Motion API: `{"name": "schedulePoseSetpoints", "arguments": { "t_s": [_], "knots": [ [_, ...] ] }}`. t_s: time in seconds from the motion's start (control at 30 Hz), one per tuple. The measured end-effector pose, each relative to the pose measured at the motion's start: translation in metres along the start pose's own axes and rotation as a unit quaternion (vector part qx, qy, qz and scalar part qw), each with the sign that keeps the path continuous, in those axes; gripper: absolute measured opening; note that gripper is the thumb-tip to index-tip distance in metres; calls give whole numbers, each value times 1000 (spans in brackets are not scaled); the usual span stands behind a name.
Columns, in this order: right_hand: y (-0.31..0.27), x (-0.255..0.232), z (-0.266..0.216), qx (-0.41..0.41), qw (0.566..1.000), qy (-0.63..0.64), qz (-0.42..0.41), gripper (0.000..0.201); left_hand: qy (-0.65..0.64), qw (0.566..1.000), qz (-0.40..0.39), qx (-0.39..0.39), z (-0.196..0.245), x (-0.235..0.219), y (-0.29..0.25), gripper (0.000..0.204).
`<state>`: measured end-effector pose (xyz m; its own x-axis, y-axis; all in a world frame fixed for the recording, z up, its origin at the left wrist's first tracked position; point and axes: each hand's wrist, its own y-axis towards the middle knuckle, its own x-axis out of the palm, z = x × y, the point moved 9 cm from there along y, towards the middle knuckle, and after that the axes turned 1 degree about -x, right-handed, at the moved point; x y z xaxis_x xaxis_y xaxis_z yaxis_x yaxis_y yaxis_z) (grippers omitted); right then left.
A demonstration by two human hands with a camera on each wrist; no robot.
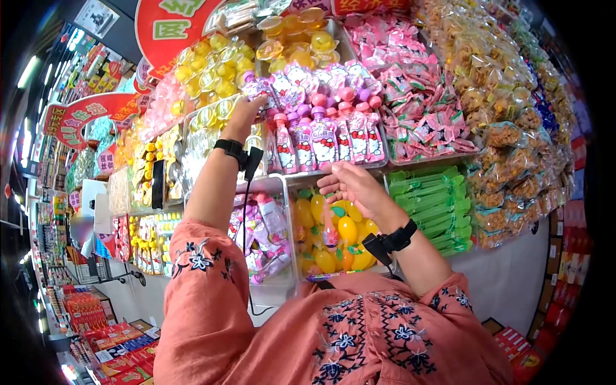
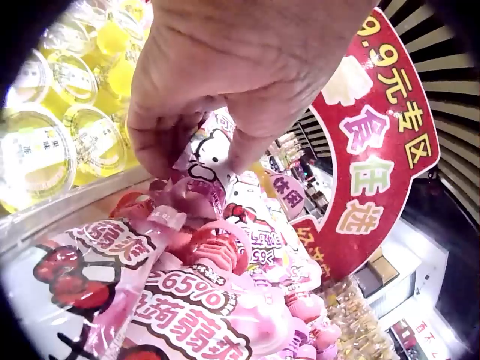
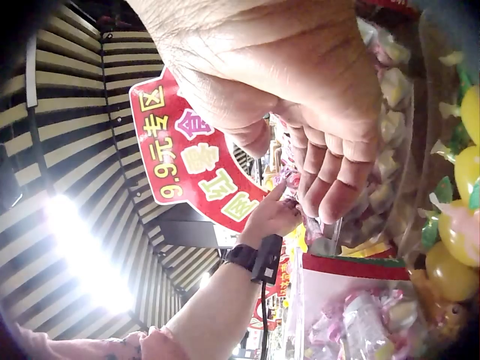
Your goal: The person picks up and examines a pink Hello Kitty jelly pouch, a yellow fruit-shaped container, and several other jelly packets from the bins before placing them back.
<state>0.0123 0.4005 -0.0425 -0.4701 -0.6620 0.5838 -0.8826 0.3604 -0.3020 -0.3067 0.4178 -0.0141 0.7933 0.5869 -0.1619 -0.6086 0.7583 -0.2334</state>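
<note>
In the head view, my left hand (image 1: 249,114) reaches to the back left corner of a bin of pink and purple jelly pouches (image 1: 324,142). Thumb and fingers pinch one jelly pouch (image 2: 208,156) with a white cat-face print, seen close in the left wrist view; more capped pouches (image 2: 191,311) lie below it. My right hand (image 1: 357,189) hovers by the front edge of that bin, its fingers loosely bent with nothing in them. Below it sits a bin of yellow mango-shaped packs (image 1: 347,229).
Yellow jelly cups (image 1: 215,67) fill the bins behind and left. To the right are pink wrapped sweets (image 1: 423,119), green sticks (image 1: 433,208) and bagged snacks (image 1: 507,147). A red sign (image 1: 170,29) stands above the back. Clear bin walls divide the goods.
</note>
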Motion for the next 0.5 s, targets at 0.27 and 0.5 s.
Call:
{"name": "schedulePoseSetpoints", "arguments": {
  "t_s": [0.27, 0.5],
  "knots": [
    [0, -2, 1, 2, 1000, -5, 3, 38, -73, 996, -40, 30, 0, -5, 5, 21],
    [2, 0, 6, 9, 1000, -9, -4, 38, 129, 990, -55, 13, -5, -5, 13, 36]
  ]
}}
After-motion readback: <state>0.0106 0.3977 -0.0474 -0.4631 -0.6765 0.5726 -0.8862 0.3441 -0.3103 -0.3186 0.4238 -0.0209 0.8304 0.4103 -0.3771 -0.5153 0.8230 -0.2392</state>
